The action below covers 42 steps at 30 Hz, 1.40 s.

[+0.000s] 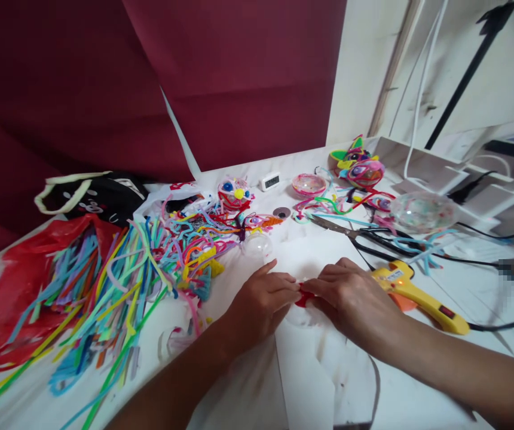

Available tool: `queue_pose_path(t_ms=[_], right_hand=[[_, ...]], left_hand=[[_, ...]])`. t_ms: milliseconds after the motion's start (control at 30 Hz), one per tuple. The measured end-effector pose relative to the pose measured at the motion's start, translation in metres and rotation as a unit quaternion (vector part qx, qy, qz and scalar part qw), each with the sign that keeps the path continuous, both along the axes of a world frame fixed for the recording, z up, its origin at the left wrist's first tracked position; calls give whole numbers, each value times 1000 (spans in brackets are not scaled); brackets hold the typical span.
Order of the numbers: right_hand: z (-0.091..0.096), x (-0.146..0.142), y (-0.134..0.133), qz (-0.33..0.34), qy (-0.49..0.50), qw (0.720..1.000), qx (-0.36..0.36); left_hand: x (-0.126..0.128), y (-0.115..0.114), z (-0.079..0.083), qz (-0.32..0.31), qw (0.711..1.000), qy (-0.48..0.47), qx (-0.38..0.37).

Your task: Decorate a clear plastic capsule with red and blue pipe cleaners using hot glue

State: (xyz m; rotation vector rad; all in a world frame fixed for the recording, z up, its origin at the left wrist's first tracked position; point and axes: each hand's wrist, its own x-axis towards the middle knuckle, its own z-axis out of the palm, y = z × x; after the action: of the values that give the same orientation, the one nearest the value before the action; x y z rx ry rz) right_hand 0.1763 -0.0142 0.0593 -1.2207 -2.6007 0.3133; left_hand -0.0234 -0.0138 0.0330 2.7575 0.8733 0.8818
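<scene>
My left hand (263,301) and my right hand (351,295) meet at the middle of the table. Between their fingertips is a small red piece (302,297), perhaps coiled pipe cleaner, mostly covered by the fingers. It sits against a clear plastic half-ball (300,318), whose lower edge shows beneath the hands. The right fingers and thumb pinch at the red piece. The left fingers are pressed together on its other side. A yellow hot glue gun (422,298) lies by my right wrist. Beyond my left hand stands another clear plastic half-ball (257,245).
Many loose pipe cleaners (135,280) and a red plastic bag (19,298) spread over the left side. Black-handled scissors (369,239) lie beyond my right hand. Decorated balls (233,194), a small digital clock (270,181) and a clear bowl (422,212) stand farther back. Cables run at right.
</scene>
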Motion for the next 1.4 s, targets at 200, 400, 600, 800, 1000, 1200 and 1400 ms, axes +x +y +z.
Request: queue_pose_path(t_ms=[200,400,600,800,1000,1200,1400], right_hand=[[-1,0,1,-9,22,1000,-13],[0,0,-1,-15,32,999,0],[0,0,-3,-13,38,999,-6],[-2,1,-1,-13,60,998,7],[-4,1,-2,-11,67,998,18],[-5,2,0,-15,66,998,17],[-6,2,2,-11,74,997,8]], left_hand=[[1,-2,0,3,999,19,26],[-1,-3,-2,-22,997,26,70],[1,-7,3,-32,993,73,91],[3,-10,6,-41,988,97,115],[4,-10,3,-35,986,94,135],[2,-6,-4,-36,983,61,168],[-4,0,-8,-64,979,63,183]])
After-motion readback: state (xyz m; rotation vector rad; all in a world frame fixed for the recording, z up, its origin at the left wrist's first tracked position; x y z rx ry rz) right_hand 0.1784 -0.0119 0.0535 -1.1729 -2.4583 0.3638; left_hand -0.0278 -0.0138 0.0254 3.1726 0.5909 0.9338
